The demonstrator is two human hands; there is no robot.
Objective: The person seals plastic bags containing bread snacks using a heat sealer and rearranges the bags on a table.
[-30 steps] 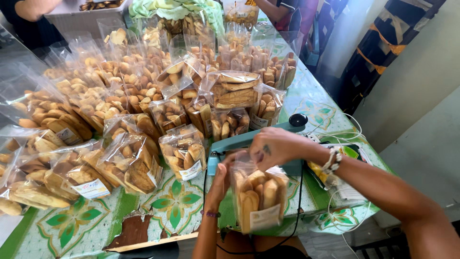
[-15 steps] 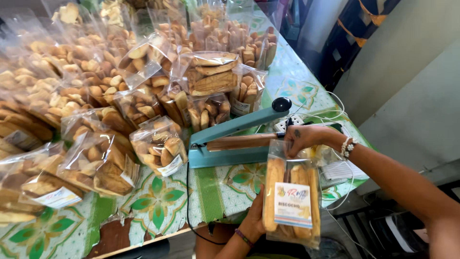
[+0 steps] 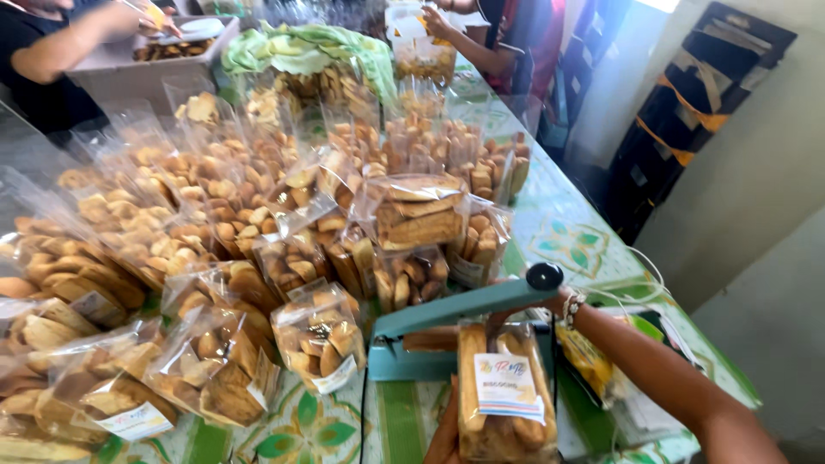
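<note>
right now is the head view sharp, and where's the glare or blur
Head view: daylight, soft shadows; the bag of biscuits in front is fairly sharp, though its label print is soft; glare streaks the clear bags piled on the table; the left hand and right hand are partly hidden; the far end and corners look smeared and bent by the wide lens.

i see a clear bag of long golden biscuits [image 3: 503, 391] standing upright at the near edge, a white label with coloured print on its front. its top edge sits in the teal heat sealer [image 3: 455, 322], whose arm with a black knob is raised and slants up to the right.
</note>
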